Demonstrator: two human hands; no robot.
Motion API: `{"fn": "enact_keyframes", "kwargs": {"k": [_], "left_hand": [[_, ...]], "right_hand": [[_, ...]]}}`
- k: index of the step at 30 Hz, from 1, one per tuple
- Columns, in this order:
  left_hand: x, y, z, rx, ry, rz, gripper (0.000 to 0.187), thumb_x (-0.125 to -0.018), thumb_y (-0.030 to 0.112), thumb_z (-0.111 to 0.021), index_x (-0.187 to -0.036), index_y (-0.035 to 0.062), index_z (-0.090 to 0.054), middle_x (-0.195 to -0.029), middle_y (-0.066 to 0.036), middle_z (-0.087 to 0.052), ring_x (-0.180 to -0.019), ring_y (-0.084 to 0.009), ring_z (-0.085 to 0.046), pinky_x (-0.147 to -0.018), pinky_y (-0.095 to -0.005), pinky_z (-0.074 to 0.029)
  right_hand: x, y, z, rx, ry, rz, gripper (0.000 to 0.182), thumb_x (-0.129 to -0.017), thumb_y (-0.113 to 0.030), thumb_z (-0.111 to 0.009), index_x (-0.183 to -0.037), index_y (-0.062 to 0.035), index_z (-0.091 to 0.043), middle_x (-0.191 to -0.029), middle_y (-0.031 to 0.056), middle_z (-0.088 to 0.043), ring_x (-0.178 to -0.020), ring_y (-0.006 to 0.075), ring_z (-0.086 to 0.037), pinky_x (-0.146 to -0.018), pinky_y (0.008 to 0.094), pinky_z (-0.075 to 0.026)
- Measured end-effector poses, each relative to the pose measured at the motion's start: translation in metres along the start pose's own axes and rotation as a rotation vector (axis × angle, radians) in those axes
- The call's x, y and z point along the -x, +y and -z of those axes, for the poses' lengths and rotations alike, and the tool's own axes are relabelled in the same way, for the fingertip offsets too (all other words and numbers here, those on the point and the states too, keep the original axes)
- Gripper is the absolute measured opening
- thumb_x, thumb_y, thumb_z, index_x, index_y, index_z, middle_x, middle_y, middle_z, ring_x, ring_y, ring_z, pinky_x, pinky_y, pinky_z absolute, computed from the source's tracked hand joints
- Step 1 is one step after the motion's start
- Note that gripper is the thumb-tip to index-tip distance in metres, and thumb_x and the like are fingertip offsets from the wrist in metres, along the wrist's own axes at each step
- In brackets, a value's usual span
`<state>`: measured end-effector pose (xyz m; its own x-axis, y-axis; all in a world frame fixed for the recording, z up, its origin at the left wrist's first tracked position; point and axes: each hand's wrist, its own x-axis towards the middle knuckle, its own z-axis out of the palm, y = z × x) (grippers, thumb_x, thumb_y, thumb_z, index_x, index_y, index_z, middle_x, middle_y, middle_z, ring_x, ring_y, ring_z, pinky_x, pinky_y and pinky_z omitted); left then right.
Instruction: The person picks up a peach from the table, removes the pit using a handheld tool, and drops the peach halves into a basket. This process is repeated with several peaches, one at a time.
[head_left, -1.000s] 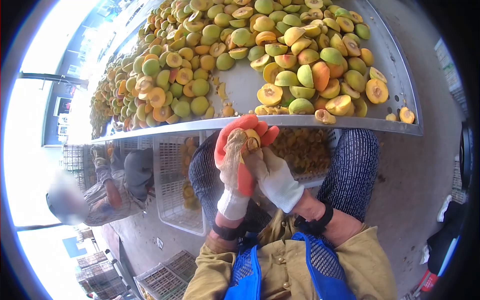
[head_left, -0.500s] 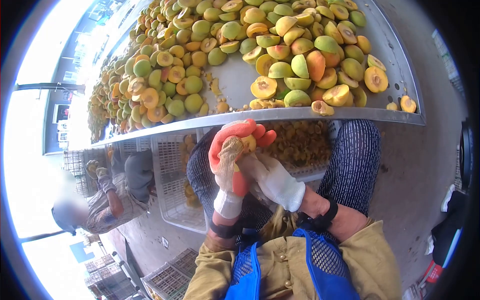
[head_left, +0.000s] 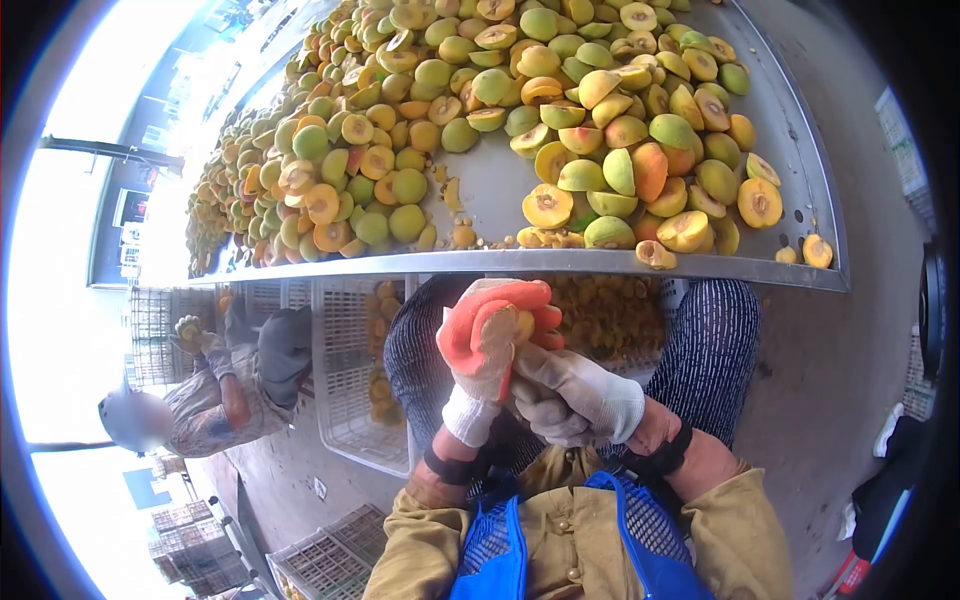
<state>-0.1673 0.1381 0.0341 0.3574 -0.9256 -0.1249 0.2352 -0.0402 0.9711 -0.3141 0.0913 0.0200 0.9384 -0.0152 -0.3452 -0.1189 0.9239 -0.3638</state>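
Observation:
My left hand [head_left: 493, 335], in an orange-palmed glove, is wrapped round a piece of yellow fruit [head_left: 524, 326] that shows only in part between the fingers. Against it, my right hand [head_left: 580, 393], in a greyish-white glove, has its fingers curled; whatever they hold is hidden. Both hands meet over my lap, just below the metal table's edge [head_left: 560, 262]. Halved fruit [head_left: 548, 206] with green and yellow skins lies heaped on the table above them.
Under the table, a white crate [head_left: 365, 430] and another container hold fruit pieces [head_left: 610, 310]. A co-worker [head_left: 215, 400] in a cap sits at the left. More crates [head_left: 335, 550] stand at the lower left. Small scraps [head_left: 463, 236] lie near the table's rim.
The view has shifted, so the table edge and hands appear lower. My left fingers have closed further over the fruit, and my right hand has turned, showing its curled fingers.

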Motion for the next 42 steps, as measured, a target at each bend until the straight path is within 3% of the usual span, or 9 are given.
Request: {"fn": "enact_keyframes", "kwargs": {"k": [9,11,17,19,23,25,29,35,42], "left_hand": [[-0.02,0.011,-0.004,0.515,0.088,0.072,0.038,-0.104,0.038,-0.055,-0.116,0.0031,-0.064,-0.107,-0.015,-0.07,-0.083,-0.0272,-0.073,-0.06,-0.0383,-0.062],[-0.014,0.033,0.022,0.156,0.423,-0.029,0.038,-0.104,0.038,-0.055,-0.116,0.0034,-0.063,-0.103,-0.015,-0.071,-0.082,-0.0285,-0.074,-0.059,-0.0401,-0.063],[0.0,0.082,0.142,-1.337,0.364,-0.238,0.03,-0.099,0.023,-0.069,-0.117,-0.0004,-0.072,-0.105,-0.006,-0.073,-0.094,-0.0102,-0.065,-0.086,-0.0262,-0.053],[-0.042,0.072,0.079,-0.841,0.223,-0.181,0.032,-0.098,0.017,-0.069,-0.125,0.0001,-0.069,-0.106,-0.005,-0.073,-0.093,-0.0095,-0.064,-0.086,-0.0254,-0.053],[-0.129,0.01,-0.005,-1.055,-0.087,-0.048,0.062,-0.091,0.016,-0.07,-0.147,0.0047,-0.047,-0.124,-0.02,-0.069,-0.114,-0.0302,-0.069,-0.095,-0.0375,-0.054],[-0.155,-0.018,-0.015,-1.076,-0.171,-0.464,0.063,-0.089,0.01,-0.073,-0.147,0.0079,-0.048,-0.123,-0.018,-0.07,-0.104,-0.0188,-0.069,-0.088,-0.0318,-0.056],[-0.147,0.003,-0.008,-0.612,-0.192,0.15,0.065,-0.086,0.002,-0.072,-0.146,0.007,-0.049,-0.125,-0.013,-0.068,-0.107,-0.0173,-0.066,-0.089,-0.0302,-0.055],[-0.055,0.034,-0.01,-0.019,-0.182,0.095,0.06,-0.085,0.015,-0.08,-0.139,0.0025,-0.057,-0.129,-0.006,-0.061,-0.115,-0.0153,-0.059,-0.106,-0.0321,-0.045],[-0.021,-0.013,0.009,0.35,0.022,0.045,0.03,-0.098,0.013,-0.067,-0.126,0.0058,-0.057,-0.129,-0.012,-0.062,-0.112,-0.03,-0.065,-0.101,-0.0486,-0.055]], "right_hand": [[-0.01,0.007,0.018,-0.387,-0.565,-0.003,0.052,-0.101,-0.062,-0.051,-0.088,-0.0116,-0.053,-0.058,-0.0055,-0.042,-0.037,0.0035,-0.033,-0.032,0.0205,-0.027],[-0.012,0.008,0.018,-0.398,-0.578,0.021,0.05,-0.102,-0.061,-0.049,-0.088,-0.0134,-0.055,-0.059,-0.0055,-0.043,-0.037,0.004,-0.035,-0.032,0.0201,-0.03],[-0.032,0.02,0.01,-0.41,0.149,0.009,0.048,-0.102,-0.063,-0.05,-0.09,-0.0161,-0.054,-0.06,-0.008,-0.037,-0.043,0.0044,-0.033,-0.039,0.0219,-0.028],[-0.04,0.026,0.013,-0.484,0.245,-0.033,0.047,-0.102,-0.063,-0.05,-0.091,-0.0168,-0.053,-0.06,-0.0081,-0.038,-0.043,0.0045,-0.033,-0.039,0.0217,-0.028],[-0.029,0.023,0.012,-0.306,0.406,0.095,0.05,-0.1,-0.066,-0.051,-0.095,-0.0158,-0.054,-0.061,-0.0049,-0.044,-0.043,0.0072,-0.035,-0.04,0.0221,-0.028],[-0.024,0.014,0.012,-0.197,0.5,0.205,0.051,-0.1,-0.064,-0.053,-0.096,-0.0136,-0.055,-0.062,-0.0029,-0.048,-0.042,0.0093,-0.039,-0.038,0.0253,-0.031],[-0.016,-0.004,0.012,-0.132,0.652,0.469,0.046,-0.103,-0.056,-0.055,-0.099,-0.0101,-0.059,-0.067,-0.0007,-0.051,-0.047,0.0117,-0.045,-0.044,0.028,-0.039],[-0.028,-0.004,0.017,0.218,0.713,0.72,0.042,-0.105,-0.041,-0.059,-0.122,-0.0019,-0.062,-0.095,0.0002,-0.062,-0.085,0.0099,-0.051,-0.078,0.0257,-0.046],[-0.039,0.007,0.016,0.395,0.584,0.832,0.034,-0.104,-0.036,-0.063,-0.115,-0.0032,-0.063,-0.086,-0.0029,-0.062,-0.072,0.0069,-0.053,-0.067,0.0245,-0.046]]}}
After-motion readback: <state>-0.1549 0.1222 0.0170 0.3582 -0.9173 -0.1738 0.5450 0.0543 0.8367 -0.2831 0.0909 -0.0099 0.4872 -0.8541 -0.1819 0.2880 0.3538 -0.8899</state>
